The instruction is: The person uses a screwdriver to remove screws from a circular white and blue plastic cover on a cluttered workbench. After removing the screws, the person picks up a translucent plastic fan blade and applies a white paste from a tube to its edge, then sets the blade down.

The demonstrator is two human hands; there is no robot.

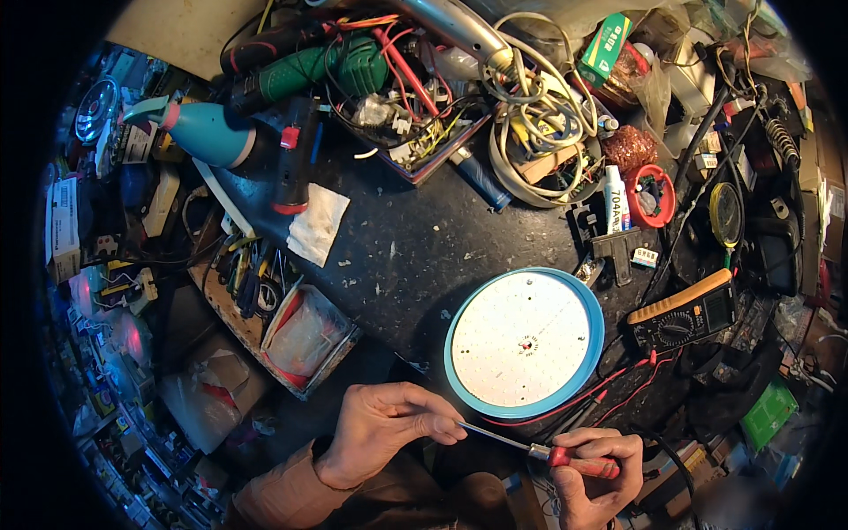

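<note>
The right hand [608,477] grips the handle of a slim metal screwdriver with a red handle [541,451]; the left hand [375,433] pinches at its tip. The tool is held just on the person's side of the round white panel with a blue rim [521,344]. It should be light, stiff and sturdy, best taken by the handle, the smooth shaft likely slippery. The handle looks glossy, the straight shaft silvery.

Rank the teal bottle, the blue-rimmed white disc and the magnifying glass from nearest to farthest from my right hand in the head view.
From the right hand:
1. Blue-rimmed white disc: ahead, slightly left.
2. Magnifying glass: farther ahead, off to the right.
3. Teal bottle: far off, upper left.
</note>
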